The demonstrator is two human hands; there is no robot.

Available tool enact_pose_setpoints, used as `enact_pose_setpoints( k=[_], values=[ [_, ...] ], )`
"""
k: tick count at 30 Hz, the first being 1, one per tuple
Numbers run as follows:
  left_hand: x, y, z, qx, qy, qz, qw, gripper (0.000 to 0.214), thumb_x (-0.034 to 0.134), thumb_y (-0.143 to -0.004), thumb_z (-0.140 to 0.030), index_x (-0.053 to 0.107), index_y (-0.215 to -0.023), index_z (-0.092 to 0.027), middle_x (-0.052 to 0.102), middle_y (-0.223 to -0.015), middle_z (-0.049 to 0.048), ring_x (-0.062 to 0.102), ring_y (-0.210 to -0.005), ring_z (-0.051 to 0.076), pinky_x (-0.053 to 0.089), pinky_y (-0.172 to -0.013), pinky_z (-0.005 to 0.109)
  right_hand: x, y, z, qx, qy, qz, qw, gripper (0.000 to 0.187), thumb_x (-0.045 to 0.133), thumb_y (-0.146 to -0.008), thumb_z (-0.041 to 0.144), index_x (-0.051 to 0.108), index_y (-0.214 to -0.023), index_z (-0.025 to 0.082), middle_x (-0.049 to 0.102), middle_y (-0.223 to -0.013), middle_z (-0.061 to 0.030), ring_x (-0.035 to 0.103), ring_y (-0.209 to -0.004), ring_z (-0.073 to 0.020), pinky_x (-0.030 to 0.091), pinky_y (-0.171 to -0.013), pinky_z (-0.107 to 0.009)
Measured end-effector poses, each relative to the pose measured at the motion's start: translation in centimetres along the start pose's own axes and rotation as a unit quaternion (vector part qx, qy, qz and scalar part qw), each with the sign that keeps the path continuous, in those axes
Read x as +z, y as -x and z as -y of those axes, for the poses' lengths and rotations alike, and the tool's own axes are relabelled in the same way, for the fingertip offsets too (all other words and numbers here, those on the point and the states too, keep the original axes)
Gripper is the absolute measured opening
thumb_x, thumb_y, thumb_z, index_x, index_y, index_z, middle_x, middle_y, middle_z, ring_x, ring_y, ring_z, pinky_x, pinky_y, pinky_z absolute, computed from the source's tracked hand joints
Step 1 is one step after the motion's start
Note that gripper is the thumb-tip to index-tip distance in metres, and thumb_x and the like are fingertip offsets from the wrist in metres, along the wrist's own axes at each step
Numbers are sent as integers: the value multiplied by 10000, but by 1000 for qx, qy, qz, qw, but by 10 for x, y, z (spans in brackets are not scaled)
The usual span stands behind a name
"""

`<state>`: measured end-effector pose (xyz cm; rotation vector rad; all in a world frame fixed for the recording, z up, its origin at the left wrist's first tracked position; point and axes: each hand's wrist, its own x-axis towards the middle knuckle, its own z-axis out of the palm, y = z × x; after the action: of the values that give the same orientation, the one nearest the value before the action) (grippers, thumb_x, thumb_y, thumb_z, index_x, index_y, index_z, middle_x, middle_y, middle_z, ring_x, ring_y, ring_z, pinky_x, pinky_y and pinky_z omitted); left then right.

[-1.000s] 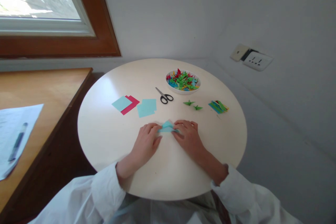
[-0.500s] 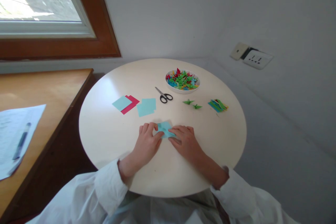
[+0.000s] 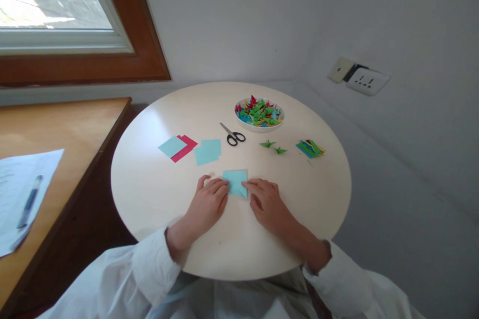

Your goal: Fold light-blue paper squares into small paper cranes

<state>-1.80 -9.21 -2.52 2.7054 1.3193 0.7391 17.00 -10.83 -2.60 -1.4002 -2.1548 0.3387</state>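
A square of light blue origami paper (image 3: 236, 182) lies flat on the round white table (image 3: 239, 254), squared up to me. My left hand (image 3: 210, 203) rests at its left edge, fingers stretched out and the tips touching the paper. At the opposite edge my right hand (image 3: 267, 203) lays an extended index finger on the sheet, its other fingers lower and partly hidden. Neither hand grips the paper. Beyond it are light blue paper squares (image 3: 208, 151). Farther left, another light blue square (image 3: 172, 147) overlaps pink paper (image 3: 186, 147).
Black-handled scissors (image 3: 232, 137) lie in the table's middle. Behind them stands a white bowl (image 3: 258, 129) of small coloured paper cranes. Two green paper cranes (image 3: 267, 144) and a pile of coloured paper strips (image 3: 310, 148) lie to the right. A wooden desk (image 3: 86, 114) stands at left.
The light blue paper has turned from slanted to square-on and now lies flat. Both hands have loosened from it and drawn slightly apart to its edges.
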Motion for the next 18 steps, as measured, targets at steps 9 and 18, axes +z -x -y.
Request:
enact_pose_setpoints(
  k=[9, 18],
  values=[
    [-1, 0, 2, 21, 52, 8, 998, 206, 419, -827, -106, 603, -887, -176, 684, -1022, 64, 598, -1020, 168, 280, -1059, 439, -8, -6, -6, -89, 114, -65, 987, 199, 626, -752, 132, 687, -895, 256, 544, -1170, -94, 465, -1102, -250, 329, -889, -400],
    [-10, 1, -3, -60, 51, 28, 996, 116, 499, -815, -185, 603, -864, -201, 650, -1030, 61, 571, -1021, 207, 264, -996, 490, -12, -13, -7, -63, 55, 26, 996, 167, 519, -837, 152, 665, -883, 221, 631, -1072, -66, 525, -1043, -207, 306, -869, -386]
  ],
)
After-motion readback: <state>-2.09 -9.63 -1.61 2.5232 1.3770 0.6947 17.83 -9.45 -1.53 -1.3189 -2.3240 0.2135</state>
